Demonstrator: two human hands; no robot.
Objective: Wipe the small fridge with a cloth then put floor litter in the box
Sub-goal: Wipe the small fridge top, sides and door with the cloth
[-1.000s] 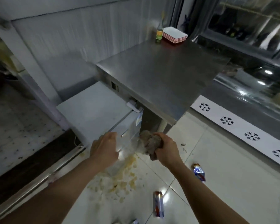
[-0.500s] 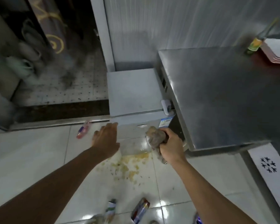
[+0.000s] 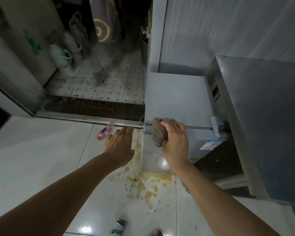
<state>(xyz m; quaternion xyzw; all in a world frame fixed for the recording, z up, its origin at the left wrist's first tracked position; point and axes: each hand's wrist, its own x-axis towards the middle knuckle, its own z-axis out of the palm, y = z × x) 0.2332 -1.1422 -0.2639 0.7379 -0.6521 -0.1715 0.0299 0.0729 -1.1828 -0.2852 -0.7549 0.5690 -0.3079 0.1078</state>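
Observation:
The small grey fridge [image 3: 175,96] stands on the floor beside a steel table. My right hand [image 3: 174,142] grips a bunched grey-brown cloth [image 3: 158,133] and presses it against the fridge's front top edge near the left corner. My left hand [image 3: 120,143] hovers with relaxed fingers left of the fridge, holding nothing. Litter lies on the white tiles: a pink wrapper [image 3: 106,132] by the door sill, a spill of yellow crumbs [image 3: 143,183] before the fridge, and a can [image 3: 118,227] at the bottom edge.
A steel table [image 3: 266,116] overhangs the fridge's right side. A metal door sill [image 3: 85,119] leads into a dim tiled room with bags [image 3: 75,41] on its floor. Another piece of litter [image 3: 157,233] shows at the bottom edge.
The view has swung left and closer. My right hand has raised the cloth from the fridge's front to its top front edge. My left hand has opened and drifted left.

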